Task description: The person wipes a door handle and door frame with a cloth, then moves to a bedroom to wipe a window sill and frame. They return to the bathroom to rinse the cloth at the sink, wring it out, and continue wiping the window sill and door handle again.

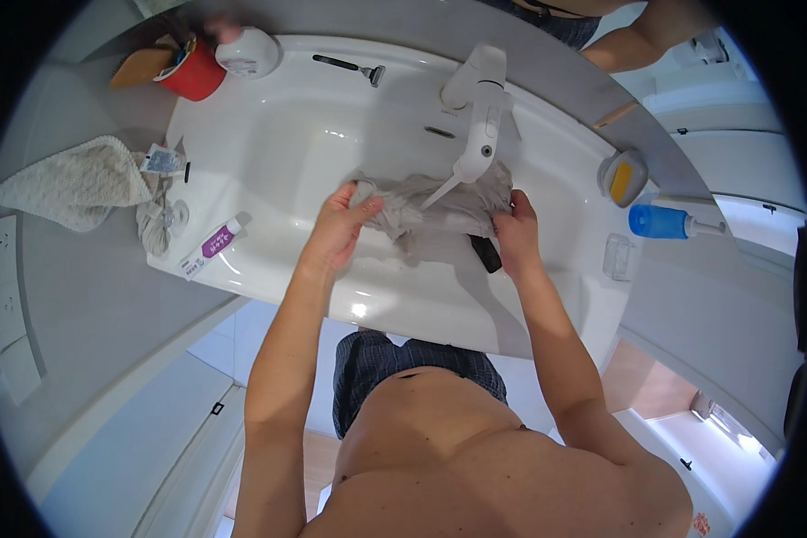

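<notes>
A wet grey cloth [437, 202] is stretched between my two hands over the basin of a white washbasin [403, 282]. My left hand [343, 222] grips its left end, thumb on top. At the other end, my right hand [516, 228] pinches the fabric. The white faucet [481, 128] reaches over the cloth, and a thin stream of water [442, 192] runs from its spout onto the fabric. Below the cloth, beside my right hand, lies a black object [485, 253], partly covered, its kind unclear.
Along the rim are a razor [350, 65], a white bottle [247, 54], a red cup [194, 70], a toothpaste tube [215, 243], a soap dish [624, 179] and a glass container [619, 257]. A blue bottle [659, 222] is at right. A towel [74, 181] hangs left.
</notes>
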{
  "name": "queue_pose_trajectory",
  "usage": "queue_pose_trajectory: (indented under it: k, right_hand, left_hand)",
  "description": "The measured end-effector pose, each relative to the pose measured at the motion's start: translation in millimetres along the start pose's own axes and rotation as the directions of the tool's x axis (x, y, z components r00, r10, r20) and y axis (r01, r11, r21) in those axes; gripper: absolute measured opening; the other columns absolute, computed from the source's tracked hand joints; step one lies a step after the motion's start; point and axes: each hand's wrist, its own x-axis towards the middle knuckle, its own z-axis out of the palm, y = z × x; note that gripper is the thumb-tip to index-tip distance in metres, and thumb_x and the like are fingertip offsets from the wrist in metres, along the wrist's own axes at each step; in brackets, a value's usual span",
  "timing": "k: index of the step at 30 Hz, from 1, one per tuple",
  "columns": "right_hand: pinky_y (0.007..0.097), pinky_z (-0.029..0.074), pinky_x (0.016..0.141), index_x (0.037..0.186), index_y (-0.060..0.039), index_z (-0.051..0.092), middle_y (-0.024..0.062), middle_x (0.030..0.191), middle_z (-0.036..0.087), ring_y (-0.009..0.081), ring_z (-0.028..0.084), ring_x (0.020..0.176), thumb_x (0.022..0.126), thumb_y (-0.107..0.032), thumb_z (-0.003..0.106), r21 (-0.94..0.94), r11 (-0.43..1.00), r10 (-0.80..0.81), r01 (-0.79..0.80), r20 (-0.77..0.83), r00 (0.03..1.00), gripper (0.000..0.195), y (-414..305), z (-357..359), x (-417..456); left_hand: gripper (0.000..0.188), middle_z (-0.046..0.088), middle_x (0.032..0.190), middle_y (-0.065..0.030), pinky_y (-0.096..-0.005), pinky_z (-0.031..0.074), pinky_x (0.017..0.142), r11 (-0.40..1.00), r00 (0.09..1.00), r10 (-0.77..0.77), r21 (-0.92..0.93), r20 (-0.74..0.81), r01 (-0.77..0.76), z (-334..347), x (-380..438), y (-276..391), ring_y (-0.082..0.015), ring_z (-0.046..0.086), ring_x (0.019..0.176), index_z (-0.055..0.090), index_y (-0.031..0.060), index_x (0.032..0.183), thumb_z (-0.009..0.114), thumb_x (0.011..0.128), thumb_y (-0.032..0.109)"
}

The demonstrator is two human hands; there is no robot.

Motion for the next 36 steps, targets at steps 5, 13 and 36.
queue_pose_trajectory:
  k: [5,13,36]
  right_hand:
    - [0.0304,0.05,0.074,0.125,0.0053,0.056,0.0107,0.099,0.067,0.0179,0.061,0.082,0.083,0.001,0.054,0.088,0.996,-0.006,0.008,-0.02,1.0,0.042,2,11,-19]
    - [0.0452,0.059,0.09,0.163,-0.0072,0.03,0.0179,0.134,0.057,0.0335,0.062,0.113,0.094,-0.029,0.069,-0.295,0.821,0.563,-0.488,0.284,0.776,0.082,39,17,-38]
    - [0.0388,0.056,0.089,0.144,-0.0099,0.054,0.0094,0.12,0.064,0.0244,0.065,0.105,0.105,-0.023,0.061,0.584,0.721,0.074,-0.374,0.471,0.879,0.042,107,78,15]
  left_hand:
    - [0.024,0.067,0.102,-0.0035,-0.0309,0.055,0.085,0.969,0.975,0.186,0.187,-0.121,-0.162,-23,-5,11,-0.0144,0.066,0.089,0.057,0.0071,0.111,0.072,0.094,0.0]
    - [0.062,0.06,0.135,-0.0208,-0.0457,0.053,0.102,0.22,0.91,0.356,0.965,-0.213,0.14,-71,36,-25,-0.0369,0.061,0.121,0.057,0.0104,0.14,0.079,0.083,0.018]
    - [0.036,0.065,0.107,-0.0218,-0.0522,0.053,0.082,0.152,0.857,0.511,0.975,0.064,-0.163,123,-28,-86,-0.0459,0.064,0.101,0.07,0.0006,0.093,0.075,0.091,0.036]
